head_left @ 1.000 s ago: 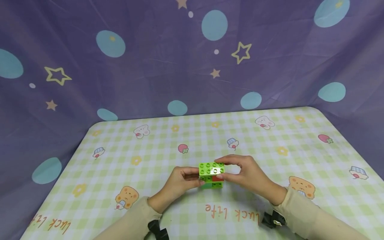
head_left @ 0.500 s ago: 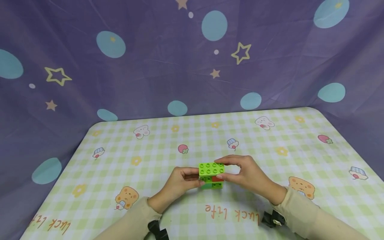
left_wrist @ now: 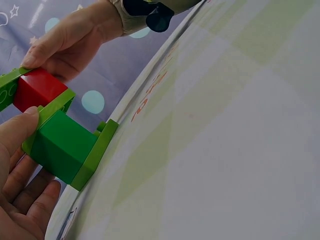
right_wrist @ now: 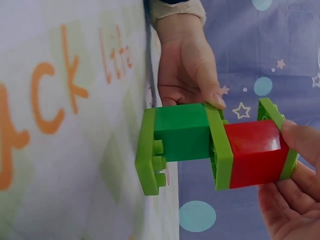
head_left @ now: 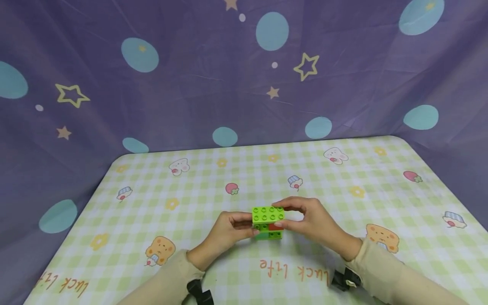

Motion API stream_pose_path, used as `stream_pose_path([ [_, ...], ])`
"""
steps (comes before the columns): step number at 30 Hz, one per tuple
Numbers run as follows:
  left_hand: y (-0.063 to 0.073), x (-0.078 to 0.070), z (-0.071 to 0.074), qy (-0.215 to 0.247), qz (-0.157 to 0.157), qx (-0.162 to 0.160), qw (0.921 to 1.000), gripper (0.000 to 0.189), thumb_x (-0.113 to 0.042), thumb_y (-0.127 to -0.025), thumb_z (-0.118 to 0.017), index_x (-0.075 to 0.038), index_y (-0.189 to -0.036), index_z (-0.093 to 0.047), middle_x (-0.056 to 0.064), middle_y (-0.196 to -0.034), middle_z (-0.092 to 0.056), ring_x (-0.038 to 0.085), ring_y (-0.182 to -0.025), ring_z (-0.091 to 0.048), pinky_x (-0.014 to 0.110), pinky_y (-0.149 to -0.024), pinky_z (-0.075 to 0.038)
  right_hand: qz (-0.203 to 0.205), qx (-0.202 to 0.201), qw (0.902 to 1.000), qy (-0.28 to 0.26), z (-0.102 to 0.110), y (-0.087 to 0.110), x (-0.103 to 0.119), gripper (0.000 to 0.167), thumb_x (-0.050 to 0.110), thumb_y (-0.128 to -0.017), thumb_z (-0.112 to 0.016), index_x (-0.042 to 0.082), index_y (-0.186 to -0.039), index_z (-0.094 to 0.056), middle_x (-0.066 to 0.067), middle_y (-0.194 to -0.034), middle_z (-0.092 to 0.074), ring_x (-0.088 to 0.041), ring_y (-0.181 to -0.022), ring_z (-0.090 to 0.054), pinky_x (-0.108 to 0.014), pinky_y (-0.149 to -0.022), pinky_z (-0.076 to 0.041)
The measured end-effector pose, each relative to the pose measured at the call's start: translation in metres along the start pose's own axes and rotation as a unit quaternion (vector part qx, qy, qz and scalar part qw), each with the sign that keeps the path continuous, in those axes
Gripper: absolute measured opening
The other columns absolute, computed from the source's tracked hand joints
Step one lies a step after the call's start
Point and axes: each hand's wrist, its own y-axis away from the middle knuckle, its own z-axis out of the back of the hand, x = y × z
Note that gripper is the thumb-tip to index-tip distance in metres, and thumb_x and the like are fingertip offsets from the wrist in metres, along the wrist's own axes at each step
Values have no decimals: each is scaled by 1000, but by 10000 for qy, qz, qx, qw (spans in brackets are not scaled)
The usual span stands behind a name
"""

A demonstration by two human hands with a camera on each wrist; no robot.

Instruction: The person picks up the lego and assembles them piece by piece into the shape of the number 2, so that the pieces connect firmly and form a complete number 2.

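Note:
A stack of toy building bricks stands upright on the table between the two hands. At its foot lies a light green plate. A dark green brick sits on one end of it, under a second light green plate. Above that, a red brick on the opposite end carries the top light green plate, its studs bare. My left hand holds the stack's left side, thumb on the middle plate's edge. My right hand pinches the top plate's right end, thumb at the front and fingers behind.
A green-and-white checked cloth with printed cartoons covers the table. Behind it hangs a purple curtain with stars and blue ovals. Black straps with small dark devices are on both wrists.

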Motion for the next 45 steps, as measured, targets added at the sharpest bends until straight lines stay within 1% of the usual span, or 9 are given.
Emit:
stream_pose_path([
  [7, 0, 2, 1, 45, 1, 18, 10000, 36, 1, -76, -74, 10, -110, -65, 22, -105, -67, 26, -94, -68, 30, -78, -56, 666, -330, 9964, 401, -7, 3, -5, 34, 12, -76, -78, 10, -109, -69, 0, -105, -70, -13, -98, -64, -32, -86, -53],
  [11, 1, 3, 1, 46, -16, 21, 10000, 36, 2, -76, -74, 10, -110, -64, 23, -105, -67, 27, -94, -68, 30, -78, -56, 872, -397, 9941, 517, -9, 4, -8, 35, 12, -77, -77, 11, -111, -68, 0, -106, -70, -14, -97, -65, -32, -85, -53],
  [13, 1, 3, 1, 36, -34, 27, 10000, 36, 2, -76, -74, 10, -110, -64, 23, -106, -67, 28, -95, -67, 30, -78, -56, 787, -371, 9953, 415, -9, 5, -9, 34, 13, -78, -77, 11, -111, -68, 0, -106, -69, -13, -97, -65, -32, -86, -53],
  [18, 2, 3, 0, 56, -20, 29, 10000, 36, 1, -76, -74, 10, -110, -64, 23, -106, -67, 25, -94, -68, 31, -79, -56, 259, -193, 9992, -229, -9, 4, -9, 32, 15, -79, -77, 11, -109, -68, 0, -106, -69, -12, -97, -64, -30, -89, -51],
  [21, 2, 3, 0, 93, -23, 43, 9999, 37, 1, -76, -74, 11, -110, -64, 23, -106, -67, 22, -92, -68, 31, -78, -56, -6, -40, 9985, -551, -7, 2, -9, 30, 14, -79, -77, 10, -107, -68, 0, -105, -69, -13, -97, -63, -30, -91, -50],
  [25, 2, 2, 0, 112, -93, 83, 9999, 37, 1, -77, -74, 12, -110, -63, 24, -106, -66, 21, -92, -68, 31, -78, -56, -315, 136, 9964, -770, -5, -1, -9, 28, 13, -78, -77, 10, -104, -68, 0, -104, -69, -14, -97, -64, -28, -92, -49],
  [31, 0, 1, 0, 101, -166, 105, 9998, 36, 2, -77, -73, 11, -110, -63, 24, -106, -66, 23, -93, -68, 31, -78, -56, -467, 171, 9965, -665, -1, -4, -5, 27, 15, -77, -78, 12, -102, -69, 2, -102, -69, -14, -96, -64, -30, -91, -50],
  [35, 0, 0, 1, 96, -160, 100, 9998, 36, 2, -76, -74, 11, -110, -64, 24, -106, -66, 24, -93, -68, 31, -78, -56, -437, 192, 9975, -522, 1, -7, -1, 28, 14, -76, -79, 12, -102, -69, 4, -100, -69, -14, -94, -64, -33, -90, -51],
  [45, 0, 1, 1, 53, -160, 101, 9998, 36, 2, -77, -73, 11, -110, -64, 24, -105, -67, 26, -93, -68, 31, -78, -56, -309, 271, 9991, -44, 4, -9, 5, 29, 15, -75, -81, 15, -101, -70, 7, -98, -68, -11, -94, -62, -32, -89, -51],
])
